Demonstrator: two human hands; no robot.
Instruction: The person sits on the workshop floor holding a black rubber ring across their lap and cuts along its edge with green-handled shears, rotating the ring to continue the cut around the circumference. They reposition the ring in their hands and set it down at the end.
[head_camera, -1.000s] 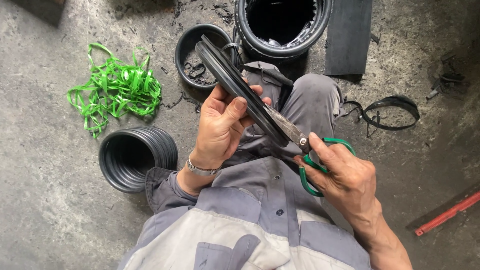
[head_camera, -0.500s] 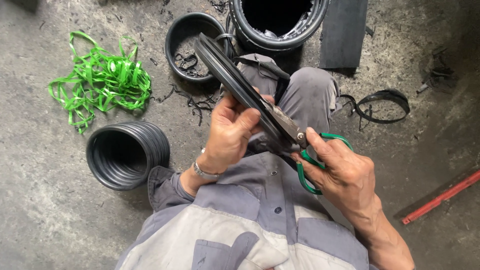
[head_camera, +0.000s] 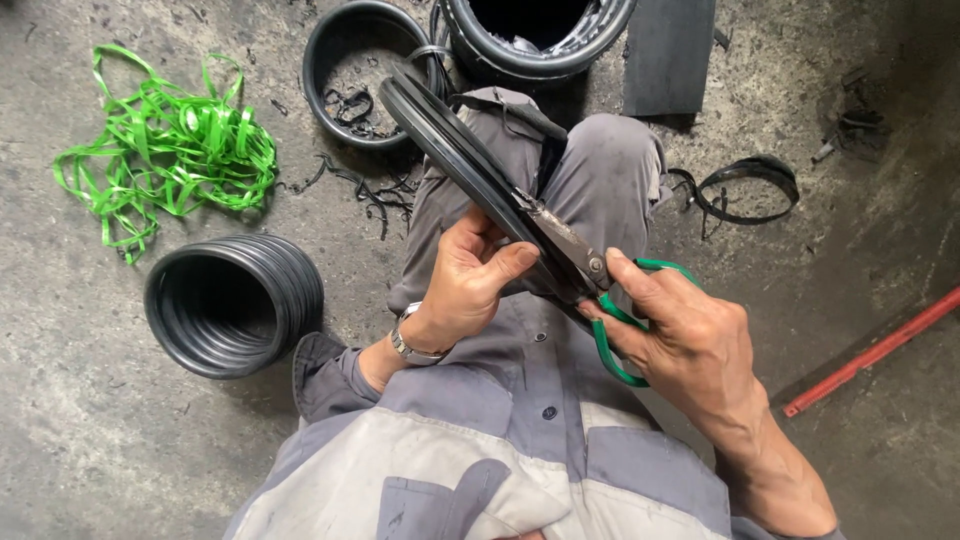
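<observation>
head view: over the lap, the left hand (head_camera: 470, 275) grips a black rubber ring (head_camera: 450, 150) while the right hand (head_camera: 685, 335), fingers through green-handled scissors (head_camera: 585, 270), sets the blades against its rim.

rubber ring (head_camera: 450, 140): black | scissors (head_camera: 600, 290): green handles, dull grey blades | strapping tangle (head_camera: 165, 150): bright green | ribbed sleeve (head_camera: 235, 305): black | rod (head_camera: 870, 350): red | floor (head_camera: 80, 420): grey

Your scissors (head_camera: 575, 262) show dull, worn metal blades and glossy green plastic handles against a matt black rubber ring (head_camera: 455, 150) and rough concrete floor (head_camera: 80, 400).
</observation>
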